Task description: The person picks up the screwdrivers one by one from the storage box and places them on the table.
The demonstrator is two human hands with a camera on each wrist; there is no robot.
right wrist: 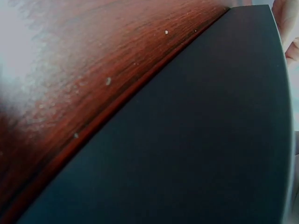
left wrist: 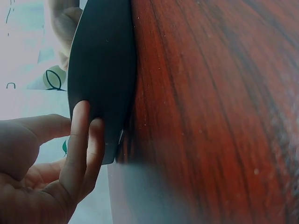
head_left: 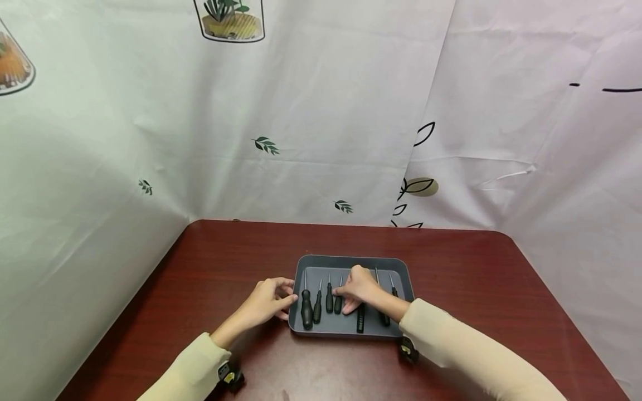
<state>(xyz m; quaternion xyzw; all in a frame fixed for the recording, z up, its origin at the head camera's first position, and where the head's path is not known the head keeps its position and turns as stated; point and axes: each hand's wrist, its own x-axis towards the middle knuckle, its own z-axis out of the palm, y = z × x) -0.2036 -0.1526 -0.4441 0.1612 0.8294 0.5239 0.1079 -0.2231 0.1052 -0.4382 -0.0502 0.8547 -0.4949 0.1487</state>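
Note:
A grey tray (head_left: 331, 333) on the table holds a row of black-handled screwdrivers. My left hand (head_left: 268, 301) grips the tray's left wall. In the left wrist view its thumb is at the rim and its fingers (left wrist: 80, 126) lie against the outer side. Inside the tray, my right hand (head_left: 362, 287) has its thumb and a finger at the handle of a small screwdriver (head_left: 338, 305), pinching it. To the left lie a thick screwdriver (head_left: 306, 312) and two slimmer ones. The right wrist view has mostly the tray's outer wall (right wrist: 187, 121); the right fingers' work is hidden there.
Right of the hand lie more screwdrivers, one with a ridged handle (head_left: 360, 320) and another (head_left: 393, 291) near the right wall, partly covered by the forearm. The reddish-brown table (head_left: 241, 245) extends around the tray. White printed cloth (head_left: 311, 111) hangs behind it.

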